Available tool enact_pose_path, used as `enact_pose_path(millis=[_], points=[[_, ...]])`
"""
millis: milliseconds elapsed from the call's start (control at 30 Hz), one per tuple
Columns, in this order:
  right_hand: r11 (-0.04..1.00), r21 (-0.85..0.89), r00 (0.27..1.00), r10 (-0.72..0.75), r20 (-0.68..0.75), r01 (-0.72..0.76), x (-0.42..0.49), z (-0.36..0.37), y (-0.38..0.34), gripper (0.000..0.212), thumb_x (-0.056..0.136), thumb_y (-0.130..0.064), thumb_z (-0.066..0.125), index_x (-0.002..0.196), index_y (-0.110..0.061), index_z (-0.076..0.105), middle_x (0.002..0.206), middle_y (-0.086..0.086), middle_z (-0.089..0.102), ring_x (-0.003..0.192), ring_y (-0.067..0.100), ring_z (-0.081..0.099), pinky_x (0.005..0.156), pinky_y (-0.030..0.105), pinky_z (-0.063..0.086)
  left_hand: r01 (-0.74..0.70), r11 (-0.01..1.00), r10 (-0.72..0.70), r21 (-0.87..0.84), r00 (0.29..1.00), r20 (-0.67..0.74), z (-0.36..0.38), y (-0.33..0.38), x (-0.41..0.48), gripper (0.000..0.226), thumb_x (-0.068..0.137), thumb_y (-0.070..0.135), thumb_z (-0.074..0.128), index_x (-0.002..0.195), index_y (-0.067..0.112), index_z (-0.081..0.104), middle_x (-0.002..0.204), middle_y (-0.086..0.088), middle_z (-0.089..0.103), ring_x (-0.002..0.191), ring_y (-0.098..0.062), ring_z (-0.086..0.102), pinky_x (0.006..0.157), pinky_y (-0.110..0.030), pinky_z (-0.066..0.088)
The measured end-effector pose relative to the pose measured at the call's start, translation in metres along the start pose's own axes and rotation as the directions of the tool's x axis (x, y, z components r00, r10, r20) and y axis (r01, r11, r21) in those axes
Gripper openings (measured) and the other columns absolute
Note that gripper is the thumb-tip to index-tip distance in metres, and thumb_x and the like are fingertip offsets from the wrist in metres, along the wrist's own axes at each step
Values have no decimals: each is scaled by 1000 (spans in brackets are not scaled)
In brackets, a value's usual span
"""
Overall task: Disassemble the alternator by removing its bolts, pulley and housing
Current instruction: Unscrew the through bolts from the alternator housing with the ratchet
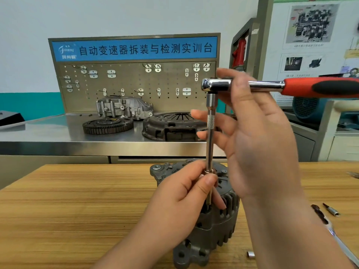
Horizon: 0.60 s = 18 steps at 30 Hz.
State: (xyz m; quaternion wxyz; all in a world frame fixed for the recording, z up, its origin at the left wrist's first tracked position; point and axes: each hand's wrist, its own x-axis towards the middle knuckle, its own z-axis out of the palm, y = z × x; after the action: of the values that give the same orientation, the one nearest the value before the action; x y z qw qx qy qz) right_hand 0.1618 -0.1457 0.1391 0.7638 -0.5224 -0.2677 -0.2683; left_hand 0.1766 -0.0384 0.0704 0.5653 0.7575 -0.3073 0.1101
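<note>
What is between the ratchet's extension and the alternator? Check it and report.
Nothing visible blocks it. The extension runs straight down from the ratchet to the alternator. The left hand pinches its lower end from the sides; those fingers hide the tip, so its seating cannot be judged.
</note>
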Motion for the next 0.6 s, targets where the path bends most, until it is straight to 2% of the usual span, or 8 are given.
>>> enact_pose_path(millis=[33, 100, 167, 267, 333, 400, 467, 600], points=[[993, -84, 997, -83, -12, 81, -1, 2, 0, 16, 92, -38, 54, 100, -31, 67, 97, -7, 72, 77, 19, 72, 56, 25, 53, 8, 1000, -8, 0, 1000, -13, 1, 0, 0, 29, 88, 46, 46, 95, 22, 61, 82, 7, 73, 81, -44, 61, 74, -59, 50], [971, -164, 985, -173, 2, 171, -2, 5, 1, 20, 92, -31, 53, 108, -35, 65, 108, -8, 70, 80, 17, 71, 59, 24, 53, 11, 1000, -10, 19, 999, -35, 1, 1, 1, 32, 87, 42, 45, 102, 21, 63, 89, 11, 74, 88, -42, 62, 77, -56, 49], [989, -84, 993, -117, 23, 119, -3, 7, 1, 23, 90, -34, 53, 110, -37, 65, 112, -10, 69, 79, 18, 72, 58, 23, 54, 1, 1000, 0, 16, 999, -42, 2, 0, 1, 37, 87, 45, 47, 105, 16, 62, 91, 11, 74, 90, -41, 62, 78, -56, 49], [986, 135, 993, 82, 88, -94, -2, 7, 0, 35, 86, -49, 51, 114, -32, 63, 112, -4, 72, 71, 23, 73, 54, 25, 56, -2, 1000, 1, -19, 999, -38, 1, 0, 0, 49, 83, 55, 46, 107, 15, 61, 93, 7, 74, 90, -38, 64, 79, -58, 50], [956, 212, 974, 176, 141, -203, 1, 4, -2, 47, 79, -51, 43, 115, -26, 60, 103, 1, 75, 64, 20, 71, 51, 23, 54, -14, 1000, 13, -24, 1000, -28, 1, -2, -1, 52, 83, 56, 43, 108, 14, 60, 93, 7, 74, 90, -34, 65, 81, -57, 50], [934, 240, 958, 223, 182, -264, 3, 1, -3, 49, 85, -53, 36, 117, -22, 59, 95, 3, 76, 56, 16, 67, 49, 20, 50, -24, 1000, 24, -12, 1000, -19, 1, -3, -1, 45, 85, 54, 42, 103, 19, 61, 85, 6, 73, 83, -31, 65, 77, -56, 50], [934, 226, 952, 233, 200, -276, 3, -1, -3, 48, 93, -53, 30, 117, -23, 59, 91, 5, 76, 51, 13, 64, 47, 20, 47, -29, 1000, 29, -3, 999, -20, 2, -3, -1, 37, 85, 52, 43, 98, 23, 62, 79, 5, 72, 76, -30, 65, 73, -54, 51], [975, 164, 979, 124, 164, -152, -1, 4, 0, 42, 80, -51, 44, 114, -33, 62, 87, 5, 75, 53, 13, 63, 47, 20, 47, -41, 996, 44, 75, 998, -46, 2, -2, -1, 39, 87, 42, 47, 106, 11, 62, 87, 9, 73, 81, -22, 66, 75, -44, 50]])
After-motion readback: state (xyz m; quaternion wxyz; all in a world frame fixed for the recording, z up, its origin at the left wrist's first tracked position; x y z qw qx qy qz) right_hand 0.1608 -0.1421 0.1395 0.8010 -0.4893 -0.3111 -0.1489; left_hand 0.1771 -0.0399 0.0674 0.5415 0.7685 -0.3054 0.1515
